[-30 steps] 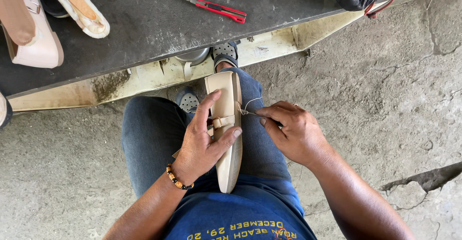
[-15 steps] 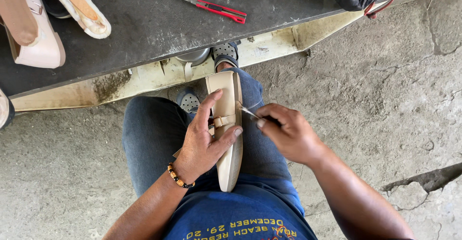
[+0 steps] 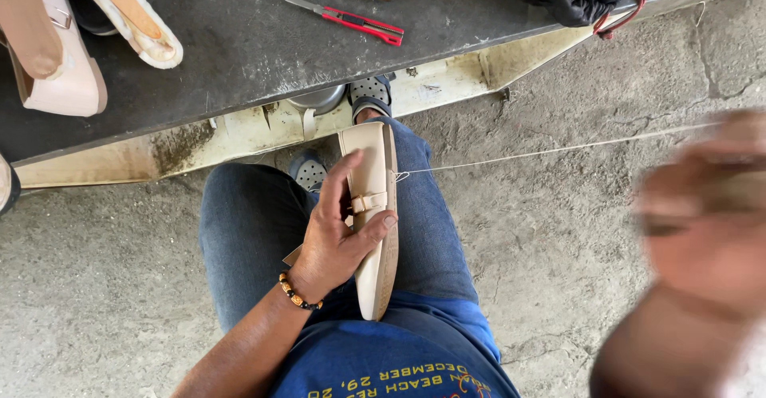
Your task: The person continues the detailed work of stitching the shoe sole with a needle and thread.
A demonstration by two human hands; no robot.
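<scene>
- Since half a second ago, the right hand (image 3: 702, 206) has pulled far away from the shoe (image 3: 373, 214) toward the right edge of the view, and now it is a blur.
- Earlier it was pinched close at the shoe's side; now a long pale thread (image 3: 558, 148) runs tight from the shoe's edge to this hand.
- Whether its fingers are closed on the thread, I cannot tell, because of the blur.
- The left hand (image 3: 339, 242) has stayed in place, clasping the beige shoe with thumb and fingers around it.
- The shoe lies along the right thigh, toe toward the dark worktable (image 3: 239, 47).
- Bare concrete floor (image 3: 542, 230) to the right gives free room for the pull.
- A red utility knife (image 3: 351, 21) lies on the table, well apart from the edge.
</scene>
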